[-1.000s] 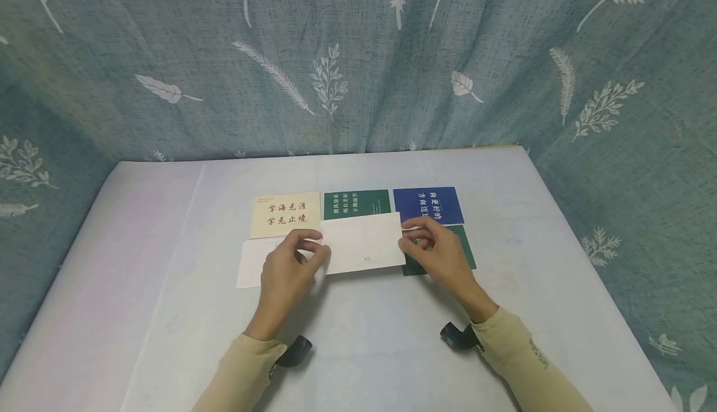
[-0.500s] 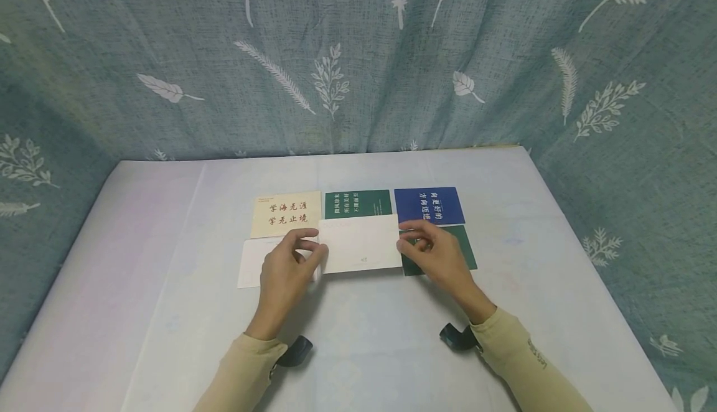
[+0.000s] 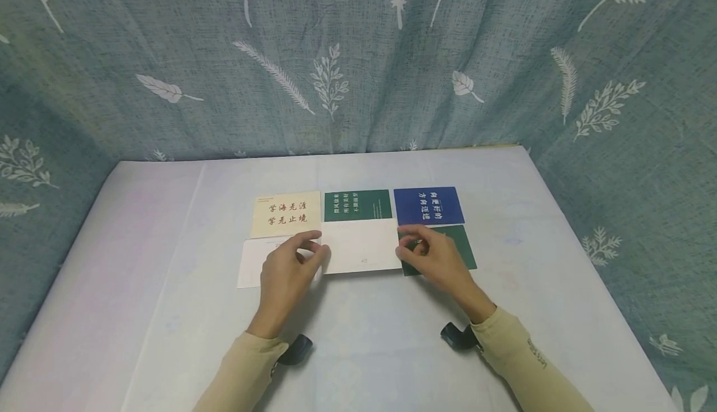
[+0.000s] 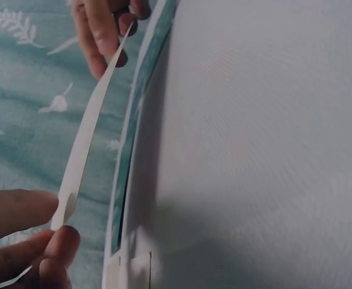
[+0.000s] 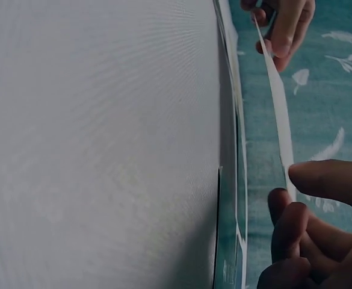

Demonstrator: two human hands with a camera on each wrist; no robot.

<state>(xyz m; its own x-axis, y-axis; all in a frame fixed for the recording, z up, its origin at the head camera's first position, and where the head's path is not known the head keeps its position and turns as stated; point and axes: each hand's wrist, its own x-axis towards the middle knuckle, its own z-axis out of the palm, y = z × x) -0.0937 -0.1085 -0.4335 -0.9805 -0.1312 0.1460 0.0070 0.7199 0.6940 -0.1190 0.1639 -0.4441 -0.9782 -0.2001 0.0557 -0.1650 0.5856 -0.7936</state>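
Note:
A blank white card (image 3: 361, 247) hangs just above the table between both hands. My left hand (image 3: 288, 269) pinches its left edge (image 4: 64, 208) between thumb and fingers. My right hand (image 3: 431, 256) pinches its right edge (image 5: 290, 180). Edge-on in both wrist views, the card (image 4: 88, 132) bows slightly and floats a little off the table. Behind it lie a cream card with red characters (image 3: 285, 214), a green card (image 3: 356, 205) and a blue card (image 3: 428, 205). Another white card (image 3: 252, 262) lies under my left hand, and a second green card (image 3: 456, 249) under my right.
The cards sit on a pale grey tablecloth (image 3: 364, 337). A teal curtain with white leaf prints (image 3: 358, 57) hangs behind and at both sides. The cloth's near half and its left and right margins hold no objects.
The white card has come down and toward me, tilting flatter; the whole green card behind it now shows. Both hands keep their pinch.

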